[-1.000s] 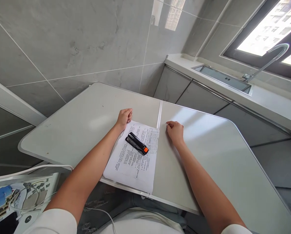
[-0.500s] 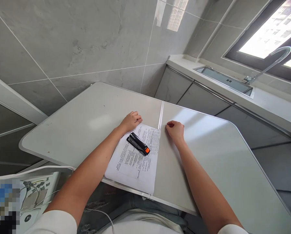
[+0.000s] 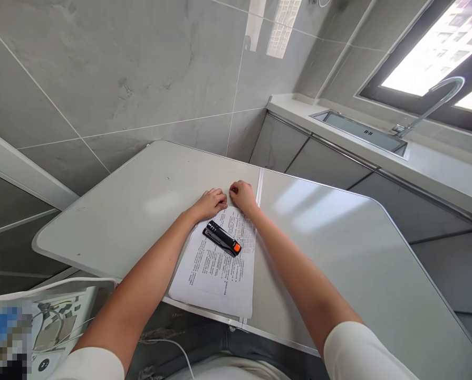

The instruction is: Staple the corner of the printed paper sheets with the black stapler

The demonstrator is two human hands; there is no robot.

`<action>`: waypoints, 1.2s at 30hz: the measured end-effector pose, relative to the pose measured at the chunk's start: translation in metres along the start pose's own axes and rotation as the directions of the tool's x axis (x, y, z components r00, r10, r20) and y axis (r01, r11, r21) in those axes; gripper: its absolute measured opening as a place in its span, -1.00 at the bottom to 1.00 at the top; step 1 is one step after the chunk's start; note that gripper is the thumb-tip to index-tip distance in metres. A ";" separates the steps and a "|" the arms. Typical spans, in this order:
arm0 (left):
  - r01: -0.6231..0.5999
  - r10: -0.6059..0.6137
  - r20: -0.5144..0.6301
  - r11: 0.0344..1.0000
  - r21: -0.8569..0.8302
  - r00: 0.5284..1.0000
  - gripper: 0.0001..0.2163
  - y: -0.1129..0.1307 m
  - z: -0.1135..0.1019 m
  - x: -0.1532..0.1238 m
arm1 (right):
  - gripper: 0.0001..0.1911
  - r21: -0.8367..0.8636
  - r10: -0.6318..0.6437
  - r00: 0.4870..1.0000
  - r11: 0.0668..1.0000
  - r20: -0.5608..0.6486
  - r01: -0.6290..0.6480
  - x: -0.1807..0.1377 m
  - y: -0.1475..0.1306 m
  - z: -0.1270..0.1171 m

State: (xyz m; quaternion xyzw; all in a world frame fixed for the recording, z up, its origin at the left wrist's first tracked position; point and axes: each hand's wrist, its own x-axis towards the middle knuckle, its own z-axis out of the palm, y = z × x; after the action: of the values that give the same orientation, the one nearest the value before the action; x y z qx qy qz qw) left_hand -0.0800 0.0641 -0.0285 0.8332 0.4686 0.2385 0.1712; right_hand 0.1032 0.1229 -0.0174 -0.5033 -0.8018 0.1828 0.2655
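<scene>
Printed sheets of paper (image 3: pixel 212 290) lie on the table in front of me, reaching its near edge. On top of them rests a black stapler (image 3: pixel 222 237) with an orange end, set at a slant. My left hand (image 3: pixel 212 203) is at the far left corner of the paper, its fingers curled in and pressed together. Just beyond the paper's far edge, my right hand (image 3: pixel 242 195) is closed in a pinch close to the left fingers. Whatever either hand may hold is hidden or too small to make out.
The pale folding table (image 3: pixel 141 190) has a metal seam down its middle. At lower left stands a white container (image 3: pixel 87 301) with cables. A counter with a sink (image 3: pixel 358 132) and a tap (image 3: pixel 433 108) runs along the right, below a window.
My right hand has moved left from beyond the table seam to beside my left hand at the paper's far edge. The stapler still lies on the sheets.
</scene>
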 end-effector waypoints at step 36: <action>0.098 -0.096 -0.058 0.995 0.036 0.994 -0.74 -0.013 -0.001 0.002 | -0.81 0.267 0.070 0.997 0.960 0.039 -0.078 -0.177 0.010 -0.049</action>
State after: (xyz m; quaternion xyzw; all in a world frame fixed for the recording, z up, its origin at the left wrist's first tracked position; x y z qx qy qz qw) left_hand -0.0884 0.0724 -0.0340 0.8056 0.5177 0.2440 0.1531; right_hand 0.2029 -0.0314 -0.0270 -0.4896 -0.7540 0.3069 0.3124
